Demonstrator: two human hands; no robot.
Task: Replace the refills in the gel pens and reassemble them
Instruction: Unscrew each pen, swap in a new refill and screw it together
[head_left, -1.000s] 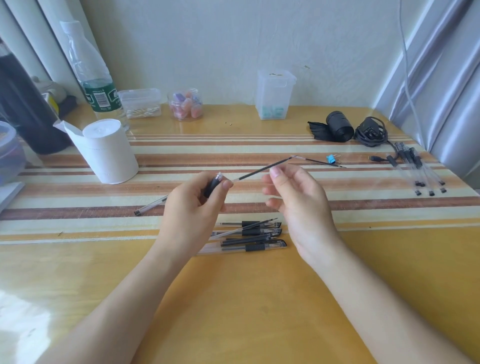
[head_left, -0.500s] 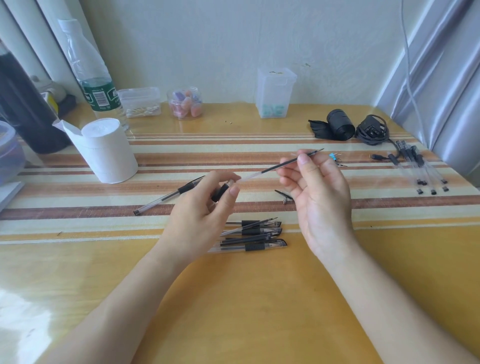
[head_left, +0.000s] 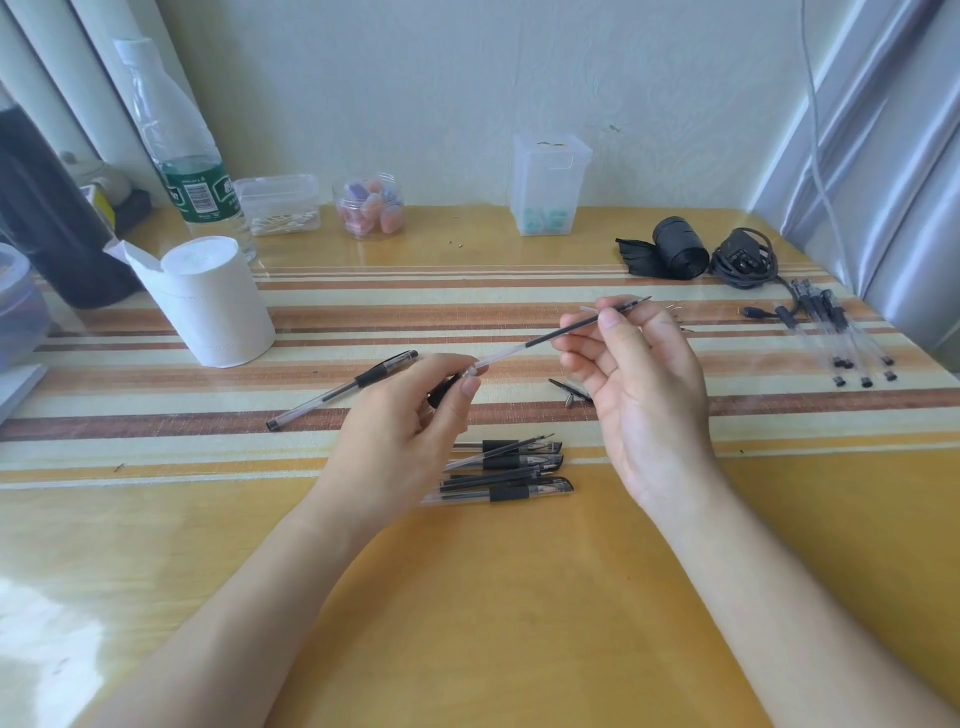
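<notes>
One refill (head_left: 545, 340), pinched by my right hand (head_left: 644, 395), tail meeting my left hand (head_left: 405, 431). Left grips pen barrel (head_left: 441, 396); pen heap (head_left: 509, 467) lies between both wrists.

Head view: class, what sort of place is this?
Probably a home desk: a yellow wooden table bearing a white tissue roll and a clear plastic box of cotton swabs, grey curtain beside it.

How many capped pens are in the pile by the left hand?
3, side by side, caps pointing right: farthest pen, middle pen, nearest pen. Loose refills lie across them; the left hand covers their left ends, so another could be hidden.
</notes>
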